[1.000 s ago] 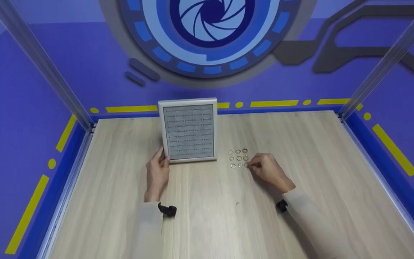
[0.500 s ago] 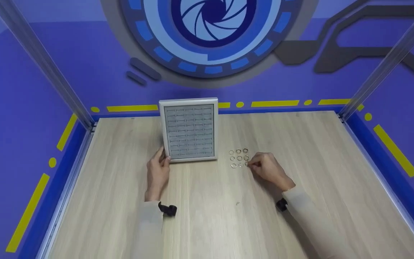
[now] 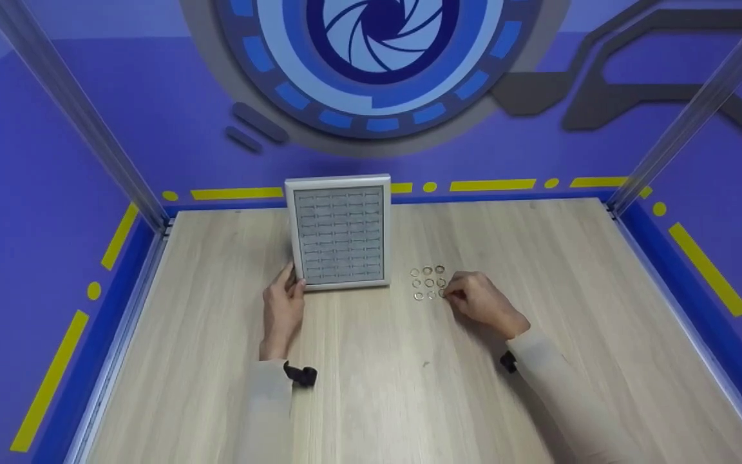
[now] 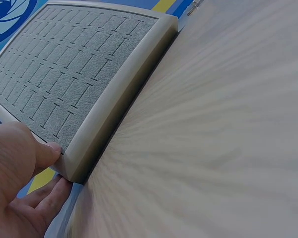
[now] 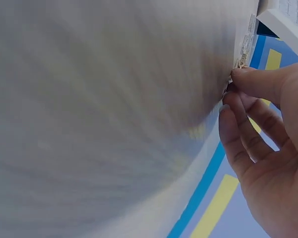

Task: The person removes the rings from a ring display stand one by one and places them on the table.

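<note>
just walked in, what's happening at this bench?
A person sits at a wooden table. Their left hand holds the near left corner of a grey slotted ring display tray, thumb on its frame. Their right hand pinches a ring at the near right corner of a small grid of rings laid out right of the tray. The tray's slots look empty.

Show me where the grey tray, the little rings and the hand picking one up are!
grey tray (image 3: 339, 233), head view, middle of its slotted pad.
little rings (image 3: 428, 283), head view, centre ring of the group.
right hand (image 3: 482, 301), head view, back of the hand.
</note>
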Available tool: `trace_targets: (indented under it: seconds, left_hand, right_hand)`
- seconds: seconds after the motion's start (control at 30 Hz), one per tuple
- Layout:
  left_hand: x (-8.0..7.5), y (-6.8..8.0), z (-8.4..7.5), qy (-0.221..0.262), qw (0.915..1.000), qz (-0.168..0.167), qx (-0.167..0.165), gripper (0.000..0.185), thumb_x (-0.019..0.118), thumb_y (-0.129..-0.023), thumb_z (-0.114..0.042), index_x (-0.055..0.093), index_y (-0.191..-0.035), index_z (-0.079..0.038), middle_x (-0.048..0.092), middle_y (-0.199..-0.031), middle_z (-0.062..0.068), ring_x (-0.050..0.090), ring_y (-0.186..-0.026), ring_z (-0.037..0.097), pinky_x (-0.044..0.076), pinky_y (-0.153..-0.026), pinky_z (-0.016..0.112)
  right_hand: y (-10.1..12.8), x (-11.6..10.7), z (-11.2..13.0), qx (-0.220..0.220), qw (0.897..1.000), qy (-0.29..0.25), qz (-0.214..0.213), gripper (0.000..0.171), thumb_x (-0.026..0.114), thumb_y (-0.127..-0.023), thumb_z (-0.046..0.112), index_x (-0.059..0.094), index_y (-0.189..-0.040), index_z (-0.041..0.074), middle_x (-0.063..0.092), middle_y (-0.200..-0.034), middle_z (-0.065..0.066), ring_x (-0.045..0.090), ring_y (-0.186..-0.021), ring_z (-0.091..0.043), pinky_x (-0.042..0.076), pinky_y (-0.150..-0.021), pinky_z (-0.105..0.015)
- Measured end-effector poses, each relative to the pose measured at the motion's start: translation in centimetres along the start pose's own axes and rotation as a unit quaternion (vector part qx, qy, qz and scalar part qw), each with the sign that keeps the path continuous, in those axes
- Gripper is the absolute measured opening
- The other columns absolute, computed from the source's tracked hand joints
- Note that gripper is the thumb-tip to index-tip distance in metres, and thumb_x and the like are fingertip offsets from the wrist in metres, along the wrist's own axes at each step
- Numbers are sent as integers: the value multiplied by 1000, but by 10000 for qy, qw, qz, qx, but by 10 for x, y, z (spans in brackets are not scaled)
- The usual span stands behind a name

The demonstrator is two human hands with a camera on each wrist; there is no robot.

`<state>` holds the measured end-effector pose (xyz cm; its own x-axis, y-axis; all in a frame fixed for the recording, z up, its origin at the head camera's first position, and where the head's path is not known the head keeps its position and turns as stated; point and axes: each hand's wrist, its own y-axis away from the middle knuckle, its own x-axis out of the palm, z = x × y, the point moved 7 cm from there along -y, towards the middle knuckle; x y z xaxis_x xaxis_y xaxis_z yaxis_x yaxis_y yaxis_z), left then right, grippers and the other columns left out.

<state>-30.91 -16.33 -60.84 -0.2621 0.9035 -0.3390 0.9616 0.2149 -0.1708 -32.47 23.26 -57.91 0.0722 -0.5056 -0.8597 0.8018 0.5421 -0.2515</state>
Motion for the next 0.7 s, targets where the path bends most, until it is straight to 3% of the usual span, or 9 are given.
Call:
trace_targets:
  seconds: [0.33, 0.7]
  left_hand:
    - [1, -2, 1, 67, 9999, 107, -75, 57, 61, -106, 2, 43, -160, 3, 48, -162, 24, 55, -145, 36, 52, -114, 33]
    - [1, -2, 3, 73, 9999, 115, -79, 59, 62, -105, 2, 43, -161, 0, 49, -162, 22, 57, -143, 35, 53, -113, 34]
  right_hand:
    - [-2, 1, 2, -340, 9994, 60, 21, 17, 75, -89, -12, 84, -92, 2, 77, -93, -9, 76, -87, -24, 66, -77, -37]
    - [-1, 1, 1, -276, 9996, 26, 109, 16, 75, -89, -12, 83, -94, 1, 77, -95, -11, 77, -89, -27, 67, -79, -37]
